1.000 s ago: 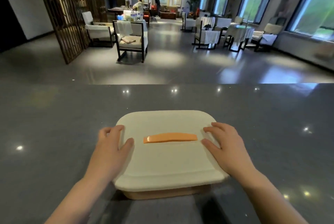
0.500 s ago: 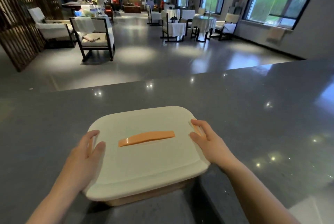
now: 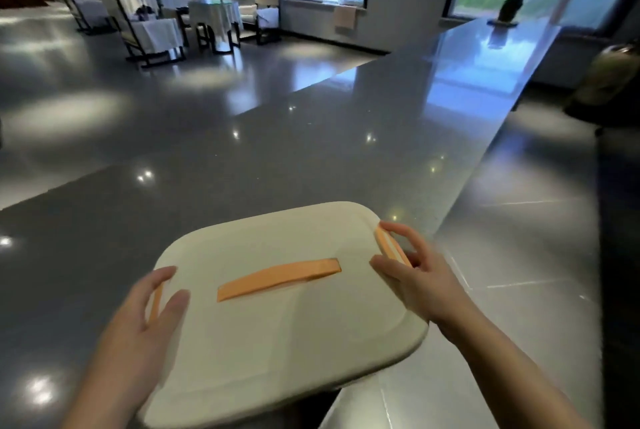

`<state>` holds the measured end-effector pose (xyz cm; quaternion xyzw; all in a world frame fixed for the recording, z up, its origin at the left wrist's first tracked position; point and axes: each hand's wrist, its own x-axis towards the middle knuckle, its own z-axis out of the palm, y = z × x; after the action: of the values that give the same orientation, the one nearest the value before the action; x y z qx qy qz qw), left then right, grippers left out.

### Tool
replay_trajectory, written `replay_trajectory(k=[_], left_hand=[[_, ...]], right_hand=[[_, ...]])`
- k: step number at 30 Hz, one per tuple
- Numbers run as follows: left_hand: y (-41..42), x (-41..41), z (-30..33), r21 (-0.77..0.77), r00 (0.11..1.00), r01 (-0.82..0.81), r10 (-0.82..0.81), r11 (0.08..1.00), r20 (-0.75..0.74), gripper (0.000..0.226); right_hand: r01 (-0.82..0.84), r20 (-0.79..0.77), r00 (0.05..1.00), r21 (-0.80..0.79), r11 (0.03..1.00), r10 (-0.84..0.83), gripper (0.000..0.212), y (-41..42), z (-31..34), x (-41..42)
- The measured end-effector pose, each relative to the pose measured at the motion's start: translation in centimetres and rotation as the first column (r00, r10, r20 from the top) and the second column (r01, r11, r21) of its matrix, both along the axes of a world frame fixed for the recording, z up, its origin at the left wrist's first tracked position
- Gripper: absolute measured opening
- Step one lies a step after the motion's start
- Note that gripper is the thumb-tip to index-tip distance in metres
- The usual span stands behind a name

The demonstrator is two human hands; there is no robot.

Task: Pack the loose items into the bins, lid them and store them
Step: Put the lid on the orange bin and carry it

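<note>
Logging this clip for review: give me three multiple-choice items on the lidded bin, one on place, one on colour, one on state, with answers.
1. Where are the hands on the cream plastic bin lid?
A. both on its centre handle
B. one at each side edge
C. both under the bin

2. What colour is the flat strip handle on the lid?
A. orange
B. blue
C. black

3. Is the bin open?
A. lid off
B. lid tilted half off
C. lid on

Answers: 1 B, left hand and right hand sit at opposite side clips; 2 A, it reads orange; 3 C, the lid covers the bin.

Cream bin point(image 3: 277, 335), lid on, orange handle point(image 3: 278, 278), tilted at counter edge
</note>
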<state>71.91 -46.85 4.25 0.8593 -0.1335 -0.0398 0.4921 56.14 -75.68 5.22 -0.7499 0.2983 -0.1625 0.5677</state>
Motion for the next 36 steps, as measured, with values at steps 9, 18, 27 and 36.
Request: replay_trajectory(k=[9, 18, 27, 36], left_hand=[[-26.3, -4.8, 1.4, -0.104, 0.958, 0.288, -0.286, 0.952, 0.034, 0.046], [-48.2, -9.1, 3.2, -0.038, 0.817, 0.576, -0.574, 0.816, 0.063, 0.017], [-71.1, -9.0, 2.8, 0.011, 0.654, 0.753, -0.751, 0.657, 0.089, 0.01], [-94.4, -7.5, 4.2, 0.007, 0.487, 0.871, -0.866, 0.491, 0.114, 0.02]], right_hand=[[0.357, 0.012, 0.932, -0.18, 0.916, -0.361, 0.04, -18.3, 1.5, -15.0], [0.595, 0.045, 0.796, -0.233, 0.769, -0.603, 0.04, -32.9, 2.6, -24.0], [0.701, 0.006, 0.689, -0.261, 0.664, -0.725, 0.045, -50.4, 0.9, -26.0], [0.827, 0.01, 0.534, -0.214, 0.52, -0.845, 0.039, -67.2, 0.4, -25.2]])
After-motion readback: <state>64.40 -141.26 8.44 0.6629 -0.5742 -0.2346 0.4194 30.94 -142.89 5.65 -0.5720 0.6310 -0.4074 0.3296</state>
